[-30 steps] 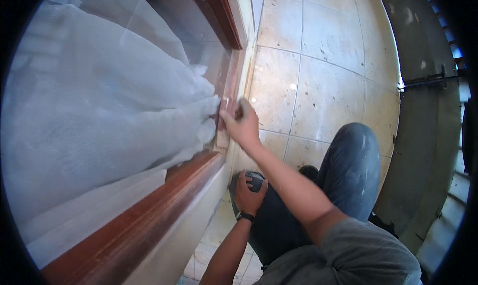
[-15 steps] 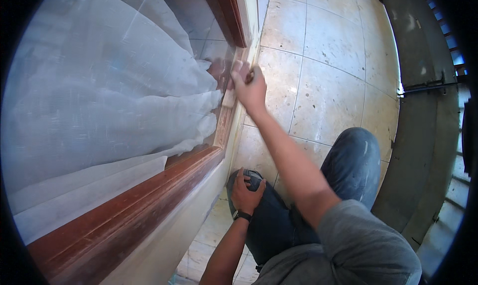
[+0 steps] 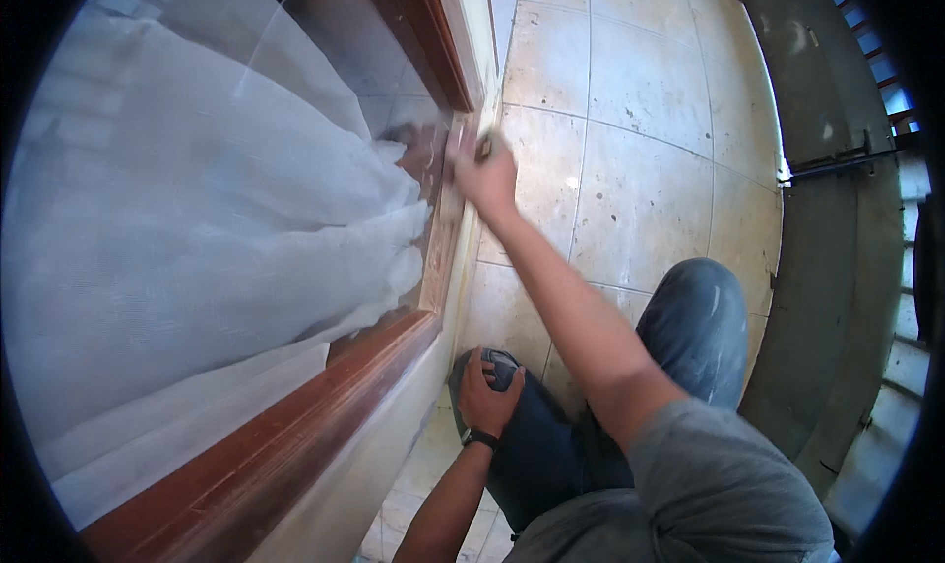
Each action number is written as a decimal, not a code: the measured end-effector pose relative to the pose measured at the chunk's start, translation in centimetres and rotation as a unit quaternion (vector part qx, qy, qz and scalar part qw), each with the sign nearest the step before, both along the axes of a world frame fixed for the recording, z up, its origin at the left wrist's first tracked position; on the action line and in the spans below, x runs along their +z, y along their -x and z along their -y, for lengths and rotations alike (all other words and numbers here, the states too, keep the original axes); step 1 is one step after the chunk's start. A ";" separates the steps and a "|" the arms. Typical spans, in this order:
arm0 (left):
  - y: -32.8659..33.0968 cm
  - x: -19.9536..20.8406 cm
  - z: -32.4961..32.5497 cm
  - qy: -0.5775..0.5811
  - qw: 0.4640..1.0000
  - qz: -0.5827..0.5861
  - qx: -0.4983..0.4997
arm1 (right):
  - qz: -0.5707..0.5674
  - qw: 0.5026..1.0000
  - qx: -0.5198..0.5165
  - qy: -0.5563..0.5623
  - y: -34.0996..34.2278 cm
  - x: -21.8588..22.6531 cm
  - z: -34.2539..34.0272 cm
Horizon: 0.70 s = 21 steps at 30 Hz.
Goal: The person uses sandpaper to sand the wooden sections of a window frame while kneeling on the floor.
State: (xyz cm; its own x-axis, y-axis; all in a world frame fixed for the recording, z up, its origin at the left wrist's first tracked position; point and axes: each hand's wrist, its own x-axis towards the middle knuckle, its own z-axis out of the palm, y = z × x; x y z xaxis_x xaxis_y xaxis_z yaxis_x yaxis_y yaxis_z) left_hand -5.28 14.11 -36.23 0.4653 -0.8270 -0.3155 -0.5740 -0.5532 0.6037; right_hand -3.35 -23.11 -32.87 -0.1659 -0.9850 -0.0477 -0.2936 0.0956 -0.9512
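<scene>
My right hand [image 3: 480, 174] is closed and blurred, pressed against the bottom rail of a wooden window frame [image 3: 433, 278]. A small brownish edge shows by its curled fingers, but I cannot make out what they hold. Around the hand the wood looks pale and bare, while the adjoining side pieces keep a dark red-brown finish. Beside the frame, the glass [image 3: 389, 105] mirrors the hand. My left hand [image 3: 489, 398], with a black watch [image 3: 480, 437] on its wrist, lies over my bent knee with fingers apart, holding nothing.
A white curtain [image 3: 217, 199] hangs behind the glass. Below the window runs a cream wall [image 3: 345, 465]. Stained light tiles [image 3: 640, 189] cover the floor. To the right stands a dark metal gate [image 3: 832, 268] with a bolt [image 3: 842, 164]. My other knee [image 3: 694, 317] is raised nearby.
My right hand has shifted slightly along the rail and stays against it. My left hand remains on the knee. The whole view has moved a little.
</scene>
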 end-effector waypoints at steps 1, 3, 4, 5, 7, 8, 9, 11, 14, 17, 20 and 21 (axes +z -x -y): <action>-0.3 0.1 0.0 0.003 1.000 0.003 0.014 | 0.060 0.997 0.030 -0.046 0.2 1.7 1.7; -0.7 -0.4 -1.0 0.007 1.000 0.007 0.018 | 0.065 0.996 0.028 -0.054 -0.6 1.9 -1.9; -1.0 -0.5 -0.6 0.012 1.000 0.006 0.017 | 0.064 0.996 0.022 -0.060 -0.9 2.0 -4.1; -0.9 -0.3 -0.4 0.011 1.000 0.004 0.017 | 0.130 0.988 0.042 -0.070 -0.9 1.3 -6.8; -0.5 -0.2 -0.3 0.012 1.000 0.019 0.014 | 0.073 0.996 0.024 -0.050 -0.6 0.4 -3.8; -0.3 -0.3 -0.7 0.009 1.000 0.017 0.013 | 0.022 0.999 0.008 -0.024 -0.6 0.8 -1.1; -0.3 -0.4 -1.1 0.005 1.000 0.019 0.017 | 0.034 0.998 0.017 -0.057 0.3 1.8 1.9; -0.4 -0.4 -0.3 0.015 0.999 0.024 0.018 | 0.098 0.994 0.000 -0.047 0.1 0.7 1.2; -0.5 0.1 -0.6 -0.014 1.000 -0.005 0.022 | 0.125 0.987 0.033 -0.093 -0.5 -0.1 -3.0; -0.2 -0.2 -0.2 0.006 0.999 0.027 0.022 | 0.121 0.988 0.021 -0.090 0.4 1.5 2.6; 0.0 -0.2 0.8 0.018 1.000 0.013 0.009 | 0.072 0.997 -0.018 -0.008 -0.4 -2.5 -2.9; -1.2 0.4 0.0 -0.006 0.999 0.028 0.021 | 0.099 0.990 0.055 -0.083 -1.4 0.1 -5.5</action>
State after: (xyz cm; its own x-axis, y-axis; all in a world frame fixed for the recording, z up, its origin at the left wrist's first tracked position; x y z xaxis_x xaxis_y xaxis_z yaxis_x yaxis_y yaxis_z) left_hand -4.03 14.08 -35.86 0.5167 -0.8026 -0.2980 -0.5832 -0.5848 0.5639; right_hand -1.99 -17.57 -32.77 -0.0296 -0.9722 -0.2323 -0.1202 0.2342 -0.9647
